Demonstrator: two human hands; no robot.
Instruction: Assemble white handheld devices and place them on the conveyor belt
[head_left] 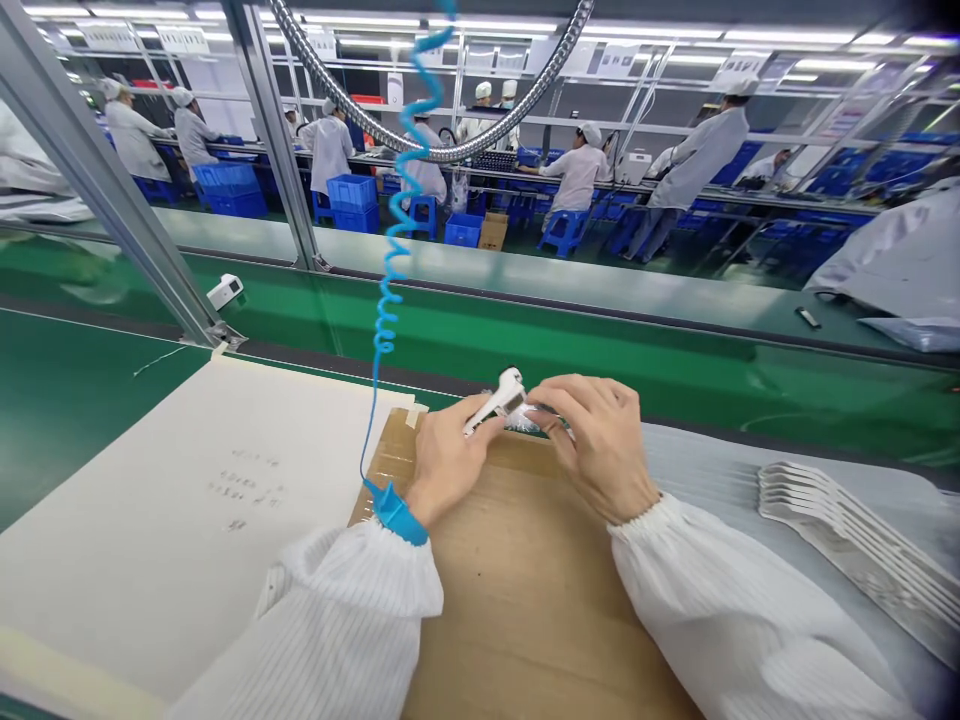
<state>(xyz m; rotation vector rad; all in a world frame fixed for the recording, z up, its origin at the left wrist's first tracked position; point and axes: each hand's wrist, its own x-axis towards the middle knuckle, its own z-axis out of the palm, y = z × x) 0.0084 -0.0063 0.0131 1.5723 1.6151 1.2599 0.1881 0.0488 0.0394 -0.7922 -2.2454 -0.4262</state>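
A long green work belt (480,320) is seen across the frame. A flat brown cardboard sheet (517,590) is laid at the bottom middle. Above it, a small white plastic part (495,403) is held in the left hand (450,470), and a shiny clear piece (531,420) is pinched by the right hand (600,445), close beside it.

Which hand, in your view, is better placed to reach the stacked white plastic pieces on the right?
Probably the right hand: it is nearer the stacked white plastic pieces, while the left hand is holding a white plastic part.
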